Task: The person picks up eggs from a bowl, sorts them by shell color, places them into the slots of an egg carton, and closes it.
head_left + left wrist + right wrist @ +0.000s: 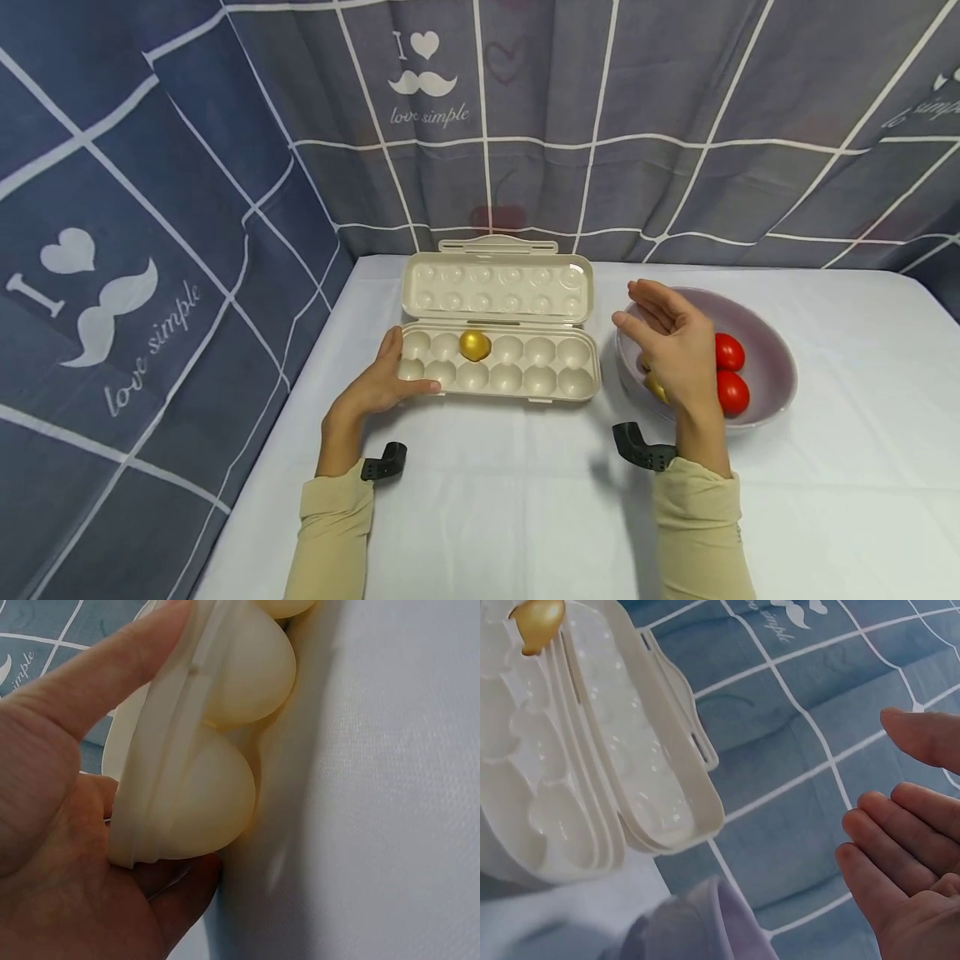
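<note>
A cream plastic egg carton [512, 389] lies with its lid [497, 287] laid back behind it. One shiny gold egg-like piece [474, 344] sits in a back-row cup, third from the left. My left hand [381, 382] grips the carton's left end; in the left wrist view the thumb is along the rim and the other fingers reach around and beneath the end. Above the left side of a mauve bowl [776, 392] is my right hand [677, 354], holding nothing, its thumb apart from the loosely bent fingers. It partly hides something yellow [657, 388] in the bowl.
Two red, tomato-like round things [731, 375] lie in the bowl, to the right of my right hand. A white cloth [510, 500] covers the table. Dark grid-patterned curtains [540, 108] hang behind and at the left.
</note>
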Action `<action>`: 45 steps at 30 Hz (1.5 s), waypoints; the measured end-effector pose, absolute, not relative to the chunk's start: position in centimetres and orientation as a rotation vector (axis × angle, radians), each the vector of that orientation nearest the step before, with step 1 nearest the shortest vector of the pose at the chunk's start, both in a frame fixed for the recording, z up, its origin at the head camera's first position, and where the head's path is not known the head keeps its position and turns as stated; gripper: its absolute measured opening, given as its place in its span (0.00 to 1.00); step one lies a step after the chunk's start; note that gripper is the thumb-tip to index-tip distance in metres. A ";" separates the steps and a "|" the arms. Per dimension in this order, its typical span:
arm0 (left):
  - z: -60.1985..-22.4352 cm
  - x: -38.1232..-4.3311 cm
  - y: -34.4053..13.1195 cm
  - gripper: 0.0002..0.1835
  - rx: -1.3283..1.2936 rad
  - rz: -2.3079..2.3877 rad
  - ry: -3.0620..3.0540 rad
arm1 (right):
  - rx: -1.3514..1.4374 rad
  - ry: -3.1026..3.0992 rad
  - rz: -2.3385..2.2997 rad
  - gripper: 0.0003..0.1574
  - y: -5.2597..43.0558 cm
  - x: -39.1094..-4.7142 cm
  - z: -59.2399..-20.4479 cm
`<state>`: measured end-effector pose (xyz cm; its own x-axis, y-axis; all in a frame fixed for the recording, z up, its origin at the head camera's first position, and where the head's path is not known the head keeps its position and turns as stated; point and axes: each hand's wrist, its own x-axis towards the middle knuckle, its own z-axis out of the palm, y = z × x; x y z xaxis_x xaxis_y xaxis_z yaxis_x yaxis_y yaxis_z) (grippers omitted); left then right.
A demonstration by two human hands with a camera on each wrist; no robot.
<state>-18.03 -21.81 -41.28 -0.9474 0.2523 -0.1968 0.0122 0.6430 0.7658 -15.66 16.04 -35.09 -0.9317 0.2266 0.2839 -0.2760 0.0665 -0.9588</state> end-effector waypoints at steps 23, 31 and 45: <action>-41.2 -18.1 -22.2 0.67 0.224 1.174 2.583 | -0.177 -2.207 1.724 0.35 18.7 -15.5 -35.8; -41.3 -18.1 -22.1 0.67 0.234 1.195 2.576 | -0.230 -2.437 1.588 0.37 19.8 -14.9 -35.9; -41.4 -18.0 -22.0 0.67 0.239 1.214 2.574 | -0.218 -2.551 1.608 0.40 20.7 -15.3 -37.1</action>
<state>-17.98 -22.04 -41.39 -0.9457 0.2677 -0.1843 0.0281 0.6323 0.7742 -15.30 20.69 -37.10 -0.9827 0.1838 0.0230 0.0585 0.4261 -0.9028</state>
